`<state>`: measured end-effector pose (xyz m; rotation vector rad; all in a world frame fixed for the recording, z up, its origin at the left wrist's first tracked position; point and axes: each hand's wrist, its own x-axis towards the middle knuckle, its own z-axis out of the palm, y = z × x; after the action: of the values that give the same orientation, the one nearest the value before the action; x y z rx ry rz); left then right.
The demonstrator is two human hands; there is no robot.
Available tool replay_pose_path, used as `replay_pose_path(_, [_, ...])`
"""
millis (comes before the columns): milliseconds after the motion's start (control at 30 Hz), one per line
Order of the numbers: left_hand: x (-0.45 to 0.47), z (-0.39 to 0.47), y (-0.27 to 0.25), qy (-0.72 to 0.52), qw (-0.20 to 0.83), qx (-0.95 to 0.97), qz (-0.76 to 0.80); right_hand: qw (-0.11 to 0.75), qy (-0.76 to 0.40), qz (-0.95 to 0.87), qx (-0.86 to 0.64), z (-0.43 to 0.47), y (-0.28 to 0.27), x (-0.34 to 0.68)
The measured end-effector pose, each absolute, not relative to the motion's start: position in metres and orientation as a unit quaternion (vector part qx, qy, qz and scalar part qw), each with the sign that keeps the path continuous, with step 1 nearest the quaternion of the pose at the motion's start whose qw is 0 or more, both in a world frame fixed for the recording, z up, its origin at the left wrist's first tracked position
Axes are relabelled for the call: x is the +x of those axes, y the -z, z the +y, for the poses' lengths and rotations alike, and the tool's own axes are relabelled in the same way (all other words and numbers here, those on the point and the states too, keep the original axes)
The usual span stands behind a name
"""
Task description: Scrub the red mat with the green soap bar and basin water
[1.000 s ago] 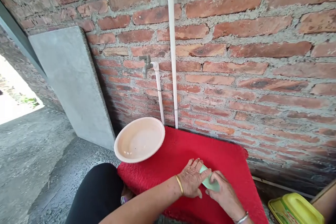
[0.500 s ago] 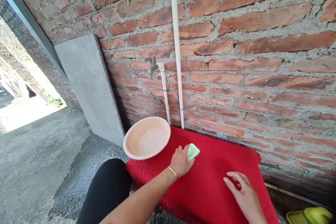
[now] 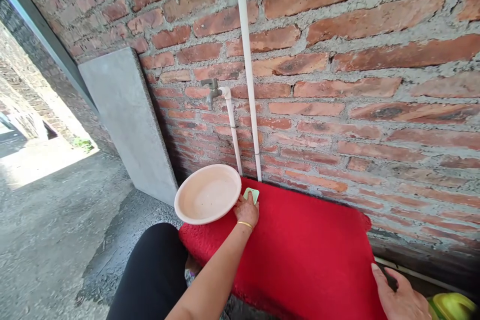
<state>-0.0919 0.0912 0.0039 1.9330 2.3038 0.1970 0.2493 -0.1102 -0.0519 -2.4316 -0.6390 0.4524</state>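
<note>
My left hand [image 3: 247, 210], with a gold bangle at the wrist, has its fingers on a small pale green brush [image 3: 255, 193] at the back of the red cloth [image 3: 307, 245]. The brush's flat back faces up and its underside is hidden. Just left of these fingers is a pale pink basin [image 3: 206, 195], tilted at the cloth's left end. My right hand [image 3: 403, 295] is at the right edge of the cloth, thumb and fingers apart, holding nothing. Part of it is cut off by the frame's bottom.
Behind the cloth rises a brick wall [image 3: 318, 110] with a tap [image 3: 212, 92] and a white pipe [image 3: 247, 60]. A grey slab [image 3: 127, 120] leans at the left. A yellow-green object [image 3: 453, 306] lies low at the right. My knee [image 3: 150, 265] is by the cloth's left end.
My left hand has moved left and away from me with the brush, from mid-cloth to beside the basin. My right hand has moved right to the cloth's edge.
</note>
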Motion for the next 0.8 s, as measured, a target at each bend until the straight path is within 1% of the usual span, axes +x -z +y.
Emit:
replay_pose_path(67, [-0.075, 0.084, -0.008, -0.062, 0.080, 0.640, 0.762, 0.293, -0.225, -0.234, -0.899, -0.108, 0.057, 0.255])
replay_pose_path(133, [-0.047, 0.069, -0.009, -0.059, 0.098, 0.662, 0.740, 0.297, -0.257, -0.239, -0.888, -0.104, 0.062, 0.257])
replay_pose_path(200, [-0.013, 0.049, -0.006, -0.055, 0.119, 0.709, 0.693, 0.293, -0.264, -0.248, -0.885, -0.101, 0.066, 0.258])
replay_pose_path(300, [0.026, 0.026, -0.002, -0.044, 0.185, 0.772, 0.607, 0.278, -0.267, -0.262, -0.885, -0.100, 0.069, 0.258])
replay_pose_path(367, [0.029, 0.027, -0.005, -0.049, 0.219, 0.779, 0.586, 0.271, -0.276, -0.270, -0.882, -0.100, 0.070, 0.256])
replay_pose_path(467, [-0.004, 0.052, -0.018, -0.090, 0.195, 0.741, 0.636, 0.276, -0.291, -0.279, -0.873, -0.100, 0.068, 0.247])
replay_pose_path(533, [-0.038, 0.077, -0.025, -0.105, 0.155, 0.690, 0.699, 0.294, -0.291, -0.272, -0.869, -0.100, 0.065, 0.239])
replay_pose_path(600, [-0.065, 0.098, -0.027, -0.092, 0.136, 0.637, 0.753, 0.315, -0.291, -0.266, -0.864, -0.099, 0.062, 0.233])
replay_pose_path(700, [-0.078, 0.112, -0.023, -0.072, 0.127, 0.611, 0.778, 0.354, -0.287, -0.252, -0.854, -0.099, 0.061, 0.229])
replay_pose_path(767, [-0.067, 0.110, -0.018, -0.068, 0.120, 0.624, 0.770, 0.416, -0.291, -0.211, -0.835, -0.101, 0.065, 0.230])
replay_pose_path(800, [-0.056, 0.107, -0.016, -0.067, 0.117, 0.634, 0.762, 0.463, -0.301, -0.179, -0.814, -0.103, 0.068, 0.231])
